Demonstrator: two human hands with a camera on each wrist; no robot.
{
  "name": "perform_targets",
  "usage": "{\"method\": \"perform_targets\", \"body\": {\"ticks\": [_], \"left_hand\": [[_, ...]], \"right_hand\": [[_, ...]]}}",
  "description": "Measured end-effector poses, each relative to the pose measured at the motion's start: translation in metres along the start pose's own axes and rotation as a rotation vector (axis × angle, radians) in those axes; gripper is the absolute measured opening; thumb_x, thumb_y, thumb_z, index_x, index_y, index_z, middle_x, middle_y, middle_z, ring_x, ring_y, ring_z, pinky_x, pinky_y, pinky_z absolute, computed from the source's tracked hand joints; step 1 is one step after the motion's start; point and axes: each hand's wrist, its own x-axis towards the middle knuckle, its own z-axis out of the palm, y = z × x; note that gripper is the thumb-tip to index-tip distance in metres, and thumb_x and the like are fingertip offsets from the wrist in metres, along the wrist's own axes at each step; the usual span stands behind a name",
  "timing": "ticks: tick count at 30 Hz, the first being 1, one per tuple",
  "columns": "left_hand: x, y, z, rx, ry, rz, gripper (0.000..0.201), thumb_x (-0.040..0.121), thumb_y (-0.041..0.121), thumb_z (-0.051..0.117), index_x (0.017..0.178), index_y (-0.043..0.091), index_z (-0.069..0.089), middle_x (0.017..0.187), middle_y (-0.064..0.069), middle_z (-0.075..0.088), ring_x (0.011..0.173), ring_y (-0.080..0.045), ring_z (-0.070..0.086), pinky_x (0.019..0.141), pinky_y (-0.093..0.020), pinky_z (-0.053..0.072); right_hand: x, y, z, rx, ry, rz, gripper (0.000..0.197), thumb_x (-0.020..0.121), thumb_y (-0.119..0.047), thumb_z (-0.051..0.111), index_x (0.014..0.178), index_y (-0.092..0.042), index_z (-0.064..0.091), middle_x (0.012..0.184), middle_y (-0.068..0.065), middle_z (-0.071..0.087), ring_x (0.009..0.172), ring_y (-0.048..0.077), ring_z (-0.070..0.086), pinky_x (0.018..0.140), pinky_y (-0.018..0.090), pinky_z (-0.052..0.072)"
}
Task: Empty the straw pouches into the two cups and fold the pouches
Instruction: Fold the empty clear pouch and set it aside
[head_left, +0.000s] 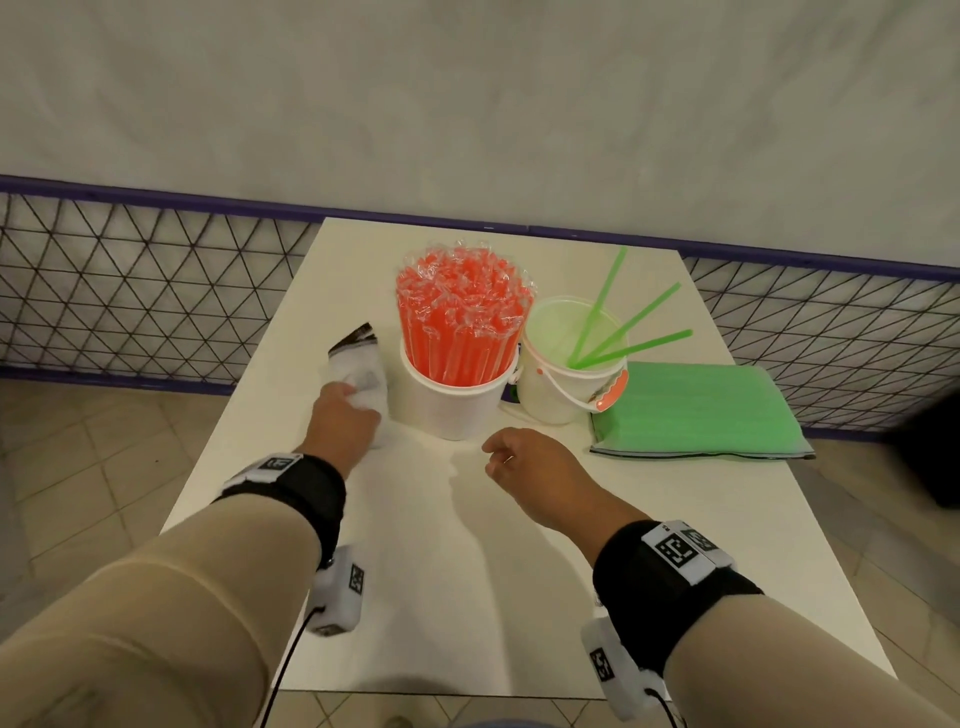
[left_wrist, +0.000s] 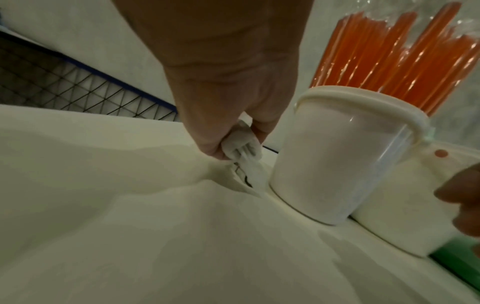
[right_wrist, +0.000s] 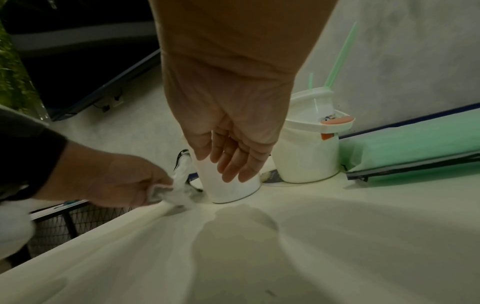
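Observation:
My left hand (head_left: 345, 413) pinches the crumpled end of an empty clear pouch (head_left: 363, 369) lying on the white table, left of the cups. In the left wrist view the fingers (left_wrist: 207, 142) curl round the bunched plastic (left_wrist: 242, 147). A white cup (head_left: 449, 400) holds a full bundle of wrapped red straws (head_left: 460, 312). Beside it stands a second white cup (head_left: 563, 384) with a handle and three green straws (head_left: 618, 327). A pouch full of green straws (head_left: 696, 410) lies flat at the right. My right hand (head_left: 519, 457) hovers open in front of the cups, holding nothing; its fingers (right_wrist: 233, 162) hang relaxed.
The white table (head_left: 467, 571) ends close behind the cups at a wire mesh fence (head_left: 130, 291) with a purple rail. Tiled floor lies to the left and right. A dark object (head_left: 935, 447) stands beyond the table's right edge.

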Motion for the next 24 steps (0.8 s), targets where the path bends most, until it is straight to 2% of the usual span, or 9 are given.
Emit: {"method": "perform_targets", "body": {"ticks": [2,4,6,9,11,14,16,20,24], "left_hand": [[0.011,0.007,0.004,-0.019,-0.058,0.055,0.062,0.088,0.013,0.062,0.144,0.016,0.035,0.137,-0.008,0.045,0.111,-0.023,0.053,0.075,-0.028,0.049],[0.019,0.009,0.004,0.160,-0.198,0.042,0.066,0.092,0.028,0.062,0.150,0.027,0.031,0.153,-0.009,0.030,0.134,-0.029,0.041,0.101,-0.041,0.045],[0.024,0.007,0.005,0.515,-0.364,0.006,0.056,0.099,0.029,0.051,0.151,0.025,0.030,0.161,-0.011,0.015,0.146,-0.033,0.020,0.118,-0.045,0.022],[0.027,0.011,0.005,0.618,-0.403,0.068,0.045,0.104,0.019,0.037,0.149,0.017,0.034,0.159,-0.001,0.027,0.150,-0.026,0.004,0.118,-0.034,-0.007],[0.030,0.015,0.001,0.536,-0.403,0.116,0.048,0.102,0.014,0.042,0.149,0.019,0.033,0.156,-0.006,0.032,0.148,-0.027,0.017,0.119,-0.040,0.007],[0.033,0.015,-0.004,0.392,-0.138,0.140,0.050,0.084,0.014,0.064,0.128,0.034,0.056,0.161,-0.009,0.010,0.143,-0.033,0.026,0.108,-0.044,0.038],[0.025,0.016,-0.004,0.386,-0.096,0.160,0.046,0.079,0.017,0.069,0.122,0.030,0.058,0.162,-0.006,0.004,0.146,-0.029,0.019,0.108,-0.041,0.038],[0.016,0.013,-0.001,0.389,-0.064,0.227,0.073,0.077,0.018,0.075,0.141,0.015,0.041,0.159,-0.010,0.019,0.148,-0.024,0.014,0.116,-0.040,0.025],[0.020,0.000,-0.011,0.474,-0.122,0.124,0.079,0.078,0.020,0.077,0.146,0.012,0.037,0.152,-0.010,0.036,0.139,-0.028,0.034,0.113,-0.039,0.032]], "right_hand": [[-0.002,0.004,0.000,0.021,-0.009,0.006,0.025,0.096,-0.026,0.050,0.119,-0.025,0.060,0.114,-0.005,0.061,0.097,0.011,0.058,0.069,0.017,0.041],[-0.006,0.009,0.000,0.047,-0.026,0.018,0.024,0.096,-0.026,0.050,0.117,-0.026,0.061,0.111,-0.005,0.062,0.097,0.011,0.059,0.076,0.021,0.045],[-0.009,0.014,-0.001,0.054,-0.040,0.030,0.024,0.095,-0.025,0.051,0.116,-0.026,0.062,0.110,-0.006,0.062,0.097,0.011,0.059,0.078,0.022,0.045],[-0.012,0.022,-0.003,0.059,-0.031,0.050,0.023,0.096,-0.024,0.051,0.115,-0.025,0.063,0.108,-0.006,0.062,0.093,0.009,0.058,0.072,0.019,0.041],[-0.012,0.026,-0.005,0.073,-0.028,0.064,0.023,0.096,-0.024,0.050,0.115,-0.025,0.063,0.105,-0.007,0.062,0.091,0.009,0.058,0.069,0.017,0.041],[-0.013,0.028,-0.007,0.118,-0.015,0.075,0.021,0.095,-0.024,0.053,0.113,-0.025,0.064,0.106,-0.006,0.064,0.094,0.011,0.060,0.073,0.020,0.045],[-0.012,0.029,-0.006,0.138,-0.007,0.076,0.020,0.095,-0.024,0.054,0.112,-0.026,0.064,0.107,-0.005,0.064,0.095,0.012,0.061,0.075,0.020,0.046],[-0.015,0.030,-0.002,0.157,-0.002,0.077,0.019,0.095,-0.025,0.054,0.111,-0.027,0.064,0.106,-0.008,0.065,0.095,0.009,0.061,0.076,0.020,0.046],[-0.022,0.033,0.001,0.166,-0.008,0.087,0.019,0.095,-0.026,0.053,0.111,-0.029,0.063,0.106,-0.011,0.064,0.096,0.006,0.061,0.078,0.018,0.046]]}}
